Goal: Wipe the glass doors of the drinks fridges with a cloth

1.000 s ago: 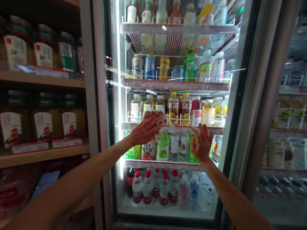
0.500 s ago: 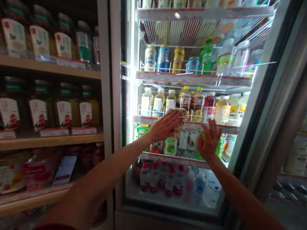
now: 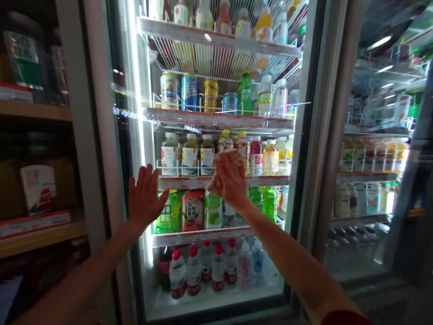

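My right hand (image 3: 232, 178) presses a pale cloth (image 3: 212, 185) against the glass door (image 3: 126, 131) of a lit drinks fridge, near the middle. Part of the cloth sticks out to the left below the fingers; the rest is hidden under the hand. Off to the left, my left hand (image 3: 145, 198) is open, its palm toward the glass and fingers pointing up. It holds nothing, and I cannot tell whether it touches the pane. Behind the glass, green bottles (image 3: 269, 203) and a red drink carton (image 3: 192, 210) show around the hands.
A metal door frame (image 3: 329, 135) runs up the right side, with another glass-fronted fridge (image 3: 368, 180) beyond it. On the left are wooden shelves (image 3: 43, 239) with bottled drinks (image 3: 38, 185). Red-capped bottles (image 3: 218, 266) stand on the fridge floor.
The cloth has passed from my left hand to my right. My left hand has moved left and opened flat. The view has swung right, bringing in the neighbouring fridge.
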The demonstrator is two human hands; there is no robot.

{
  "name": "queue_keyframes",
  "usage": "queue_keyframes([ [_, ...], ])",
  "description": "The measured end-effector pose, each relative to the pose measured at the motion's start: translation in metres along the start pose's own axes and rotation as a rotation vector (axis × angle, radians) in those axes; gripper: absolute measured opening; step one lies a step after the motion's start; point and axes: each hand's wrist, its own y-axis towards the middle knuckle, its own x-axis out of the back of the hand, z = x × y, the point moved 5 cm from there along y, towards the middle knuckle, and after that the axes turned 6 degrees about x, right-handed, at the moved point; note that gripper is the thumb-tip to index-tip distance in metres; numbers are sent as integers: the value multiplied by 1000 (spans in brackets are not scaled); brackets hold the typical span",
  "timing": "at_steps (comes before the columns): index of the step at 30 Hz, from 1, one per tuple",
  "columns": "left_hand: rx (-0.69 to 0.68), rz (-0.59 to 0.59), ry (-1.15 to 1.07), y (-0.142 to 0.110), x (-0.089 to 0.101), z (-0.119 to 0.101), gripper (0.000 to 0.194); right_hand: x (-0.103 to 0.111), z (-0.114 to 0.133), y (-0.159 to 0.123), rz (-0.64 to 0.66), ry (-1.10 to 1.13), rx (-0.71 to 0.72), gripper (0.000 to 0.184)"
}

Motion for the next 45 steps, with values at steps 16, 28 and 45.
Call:
queue_keyframes([
  [16, -35, 25, 45, -36, -7, -30, 70, 17, -35, -62, -114, -105, -89, 58],
  [28, -22, 12, 53, -46, -11, -33, 69, -6, 25, -89, 101, 150, 119, 57],
  [45, 96, 188, -7, -50, -18, -28, 63, 7, -84, -130, -222, 64, -544, 72],
])
